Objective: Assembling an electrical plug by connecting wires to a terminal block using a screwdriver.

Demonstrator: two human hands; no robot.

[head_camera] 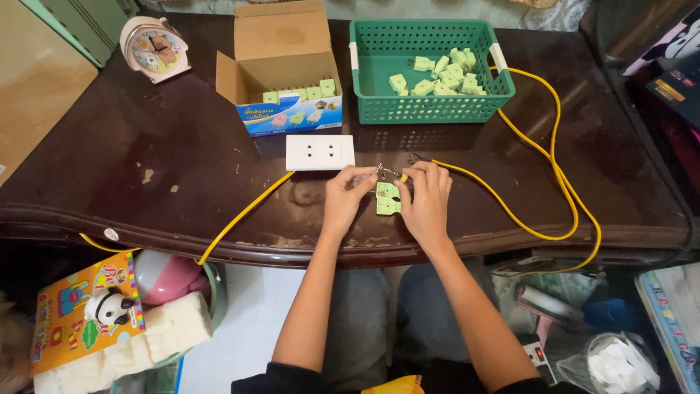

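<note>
My left hand (pixel 345 197) and my right hand (pixel 425 198) meet over the front middle of a dark wooden table (pixel 146 146). Between them lies a small light-green plastic plug piece (pixel 387 198). My right hand pinches the clip end of a yellow cable (pixel 539 153) at the plug's metal prongs, and my left fingers hold the plug's other side. Just behind my hands sits a white double wall socket (pixel 319 152) on its own yellow lead (pixel 240 215).
A green mesh basket (pixel 379 109) with several green plug pieces stands at the back right. An open cardboard box (pixel 281 66) holds a row of them. A pink alarm clock (pixel 154 45) is at the back left. Toys and bags lie below the table edge.
</note>
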